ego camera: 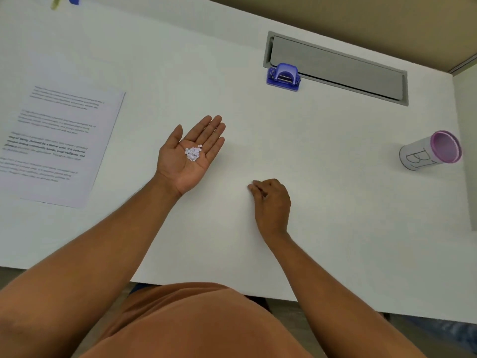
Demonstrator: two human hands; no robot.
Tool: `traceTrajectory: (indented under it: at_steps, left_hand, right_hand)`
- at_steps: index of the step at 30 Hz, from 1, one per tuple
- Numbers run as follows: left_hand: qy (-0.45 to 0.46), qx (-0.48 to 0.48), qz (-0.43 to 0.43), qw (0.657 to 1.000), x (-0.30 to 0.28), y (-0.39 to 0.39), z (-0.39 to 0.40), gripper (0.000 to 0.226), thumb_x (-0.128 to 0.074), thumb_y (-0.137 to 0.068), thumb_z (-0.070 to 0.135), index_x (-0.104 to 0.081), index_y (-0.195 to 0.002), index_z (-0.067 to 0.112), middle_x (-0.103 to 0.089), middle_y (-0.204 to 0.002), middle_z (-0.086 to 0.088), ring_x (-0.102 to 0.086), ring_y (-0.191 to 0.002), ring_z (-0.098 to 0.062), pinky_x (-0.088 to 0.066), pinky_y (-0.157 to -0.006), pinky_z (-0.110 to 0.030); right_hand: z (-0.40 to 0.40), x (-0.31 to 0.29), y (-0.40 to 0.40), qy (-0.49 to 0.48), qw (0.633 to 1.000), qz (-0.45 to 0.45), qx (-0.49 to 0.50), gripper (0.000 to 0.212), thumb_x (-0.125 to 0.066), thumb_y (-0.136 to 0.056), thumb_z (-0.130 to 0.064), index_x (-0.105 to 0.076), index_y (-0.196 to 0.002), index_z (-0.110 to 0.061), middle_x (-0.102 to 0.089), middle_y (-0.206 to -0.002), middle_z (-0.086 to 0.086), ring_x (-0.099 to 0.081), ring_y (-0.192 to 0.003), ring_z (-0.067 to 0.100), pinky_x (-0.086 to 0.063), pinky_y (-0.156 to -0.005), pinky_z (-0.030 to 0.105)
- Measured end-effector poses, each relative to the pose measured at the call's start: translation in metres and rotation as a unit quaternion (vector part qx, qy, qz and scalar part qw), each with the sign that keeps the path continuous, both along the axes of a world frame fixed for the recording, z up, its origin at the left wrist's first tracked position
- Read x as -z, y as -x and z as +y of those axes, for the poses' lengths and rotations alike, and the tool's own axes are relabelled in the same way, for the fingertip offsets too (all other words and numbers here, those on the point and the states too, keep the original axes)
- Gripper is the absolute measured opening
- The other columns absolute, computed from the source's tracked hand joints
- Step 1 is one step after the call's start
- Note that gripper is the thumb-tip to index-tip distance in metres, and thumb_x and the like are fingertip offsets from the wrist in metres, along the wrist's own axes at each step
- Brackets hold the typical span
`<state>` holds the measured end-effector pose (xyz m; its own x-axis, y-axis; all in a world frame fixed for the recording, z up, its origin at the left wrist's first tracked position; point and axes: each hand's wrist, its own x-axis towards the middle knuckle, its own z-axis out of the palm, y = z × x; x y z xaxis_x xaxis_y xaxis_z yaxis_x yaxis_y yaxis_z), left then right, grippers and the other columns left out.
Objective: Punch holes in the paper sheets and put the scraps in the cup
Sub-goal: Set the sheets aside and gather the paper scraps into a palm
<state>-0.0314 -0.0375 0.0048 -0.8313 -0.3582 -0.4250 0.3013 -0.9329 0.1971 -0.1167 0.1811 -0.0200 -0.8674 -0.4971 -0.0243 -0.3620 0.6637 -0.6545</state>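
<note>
Left hand [189, 156], centre of frame: palm up, fingers spread flat, cradling a small heap of paper scraps [193, 153] without closing on it. Right hand [271, 202], lower centre: knuckles up on the white table [335, 202], fingertips [254, 186] pinched together; anything between them too small to tell. Cup [431, 151], right edge: white wall with hand-drawn lettering, pink rim, interior not visible. Blue hole punch [284, 77], upper centre, touching the grey cable hatch [348, 71]. Printed paper sheets [59, 146], left edge, flat on the table.

Bright even light, soft shadows, slight blur, wide-angle warp at edges.
</note>
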Motion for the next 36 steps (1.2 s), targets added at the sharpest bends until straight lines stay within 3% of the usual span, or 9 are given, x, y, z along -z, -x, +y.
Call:
traceTrajectory:
  at_steps: [8, 14, 19, 22, 25, 29, 31, 33, 36]
  left_hand:
    - [-0.005, 0.092, -0.015, 0.996, 0.008, 0.014, -0.006, 0.059, -0.031, -0.116, 0.039, -0.052, -0.151, -0.003, -0.051, -0.161, -0.021, -0.048, -0.151, -0.037, -0.033, -0.127, -0.049]
    - [-0.022, 0.146, -0.013, 0.989, 0.014, 0.017, -0.007, 0.059, -0.033, -0.116, 0.040, -0.055, -0.149, -0.003, -0.050, -0.161, -0.021, -0.047, -0.151, -0.037, -0.031, -0.129, -0.049]
    - [-0.040, 0.176, -0.006, 0.984, 0.022, 0.019, -0.008, 0.059, -0.034, -0.115, 0.040, -0.053, -0.151, -0.003, -0.051, -0.161, -0.021, -0.047, -0.151, -0.037, -0.032, -0.129, -0.049]
    - [-0.042, 0.190, -0.007, 0.981, 0.024, 0.018, -0.005, 0.058, -0.034, -0.115, 0.040, -0.051, -0.152, -0.002, -0.051, -0.161, -0.022, -0.047, -0.151, -0.037, -0.029, -0.130, -0.049]
    - [-0.059, 0.193, 0.004, 0.979, 0.022, 0.018, 0.000, 0.060, -0.034, -0.115, 0.040, -0.046, -0.156, -0.001, -0.051, -0.160, -0.023, -0.049, -0.150, -0.038, -0.037, -0.125, -0.049]
    - [-0.061, 0.204, 0.013, 0.977, 0.016, 0.020, 0.008, 0.061, -0.031, -0.115, 0.041, -0.045, -0.157, -0.001, -0.052, -0.160, -0.021, -0.054, -0.144, -0.036, -0.062, -0.083, -0.029]
    - [-0.049, 0.213, 0.014, 0.976, 0.015, 0.021, 0.010, 0.062, -0.029, -0.115, 0.042, -0.043, -0.159, 0.000, -0.053, -0.159, -0.021, -0.055, -0.143, -0.035, -0.053, -0.098, -0.021]
    - [-0.045, 0.223, 0.015, 0.974, 0.014, 0.021, 0.012, 0.063, -0.027, -0.115, 0.043, -0.042, -0.159, 0.000, -0.053, -0.159, -0.021, -0.055, -0.144, -0.034, -0.040, -0.119, -0.032]
    - [-0.041, 0.227, 0.017, 0.973, 0.011, 0.021, 0.014, 0.063, -0.026, -0.115, 0.043, -0.043, -0.158, 0.000, -0.051, -0.161, -0.020, -0.055, -0.143, -0.034, -0.043, -0.116, -0.046]
  right_hand:
    - [-0.013, 0.004, -0.014, -0.078, 0.991, 0.105, 0.027, 0.012, -0.067, -0.101, -0.020, -0.077, -0.094, -0.020, -0.071, -0.092, -0.002, -0.060, -0.081, 0.025, -0.048, -0.073, 0.044]
    - [-0.018, 0.008, -0.021, -0.147, 0.970, 0.194, -0.001, 0.011, -0.065, -0.100, -0.010, -0.069, -0.090, -0.012, -0.063, -0.088, 0.006, -0.057, -0.076, 0.029, -0.047, -0.068, 0.043]
    - [-0.030, 0.000, -0.020, -0.187, 0.973, 0.133, -0.021, 0.015, -0.052, -0.102, -0.001, -0.065, -0.097, -0.005, -0.061, -0.097, 0.011, -0.058, -0.087, 0.033, -0.046, -0.077, 0.046]
    - [-0.044, -0.017, -0.030, -0.093, 0.991, 0.097, -0.004, 0.018, -0.045, -0.098, 0.003, -0.060, -0.092, -0.007, -0.057, -0.096, 0.009, -0.053, -0.084, 0.029, -0.046, -0.073, 0.041]
    - [-0.066, -0.040, -0.048, 0.018, 0.996, 0.090, -0.014, 0.022, -0.036, -0.100, -0.011, -0.055, -0.090, -0.010, -0.054, -0.096, 0.003, -0.051, -0.084, 0.023, -0.041, -0.069, 0.032]
    - [-0.084, -0.055, -0.057, 0.058, 0.997, 0.046, -0.015, 0.015, -0.049, -0.101, -0.002, -0.061, -0.094, -0.007, -0.060, -0.098, 0.004, -0.057, -0.088, 0.021, -0.048, -0.070, 0.030]
    - [-0.086, -0.058, -0.054, 0.069, 0.998, 0.013, -0.003, 0.013, -0.054, -0.102, -0.001, -0.064, -0.093, -0.003, -0.064, -0.097, 0.007, -0.060, -0.090, 0.023, -0.052, -0.072, 0.035]
    - [-0.085, -0.060, -0.052, 0.089, 0.996, -0.003, 0.005, 0.008, -0.063, -0.099, -0.002, -0.070, -0.096, -0.005, -0.070, -0.096, 0.003, -0.064, -0.090, 0.017, -0.054, -0.077, 0.031]
    - [-0.080, -0.062, -0.046, 0.113, 0.992, -0.035, 0.032, 0.009, -0.076, -0.090, -0.006, -0.075, -0.095, -0.014, -0.071, -0.086, -0.016, -0.064, -0.081, -0.004, -0.046, -0.074, 0.007]
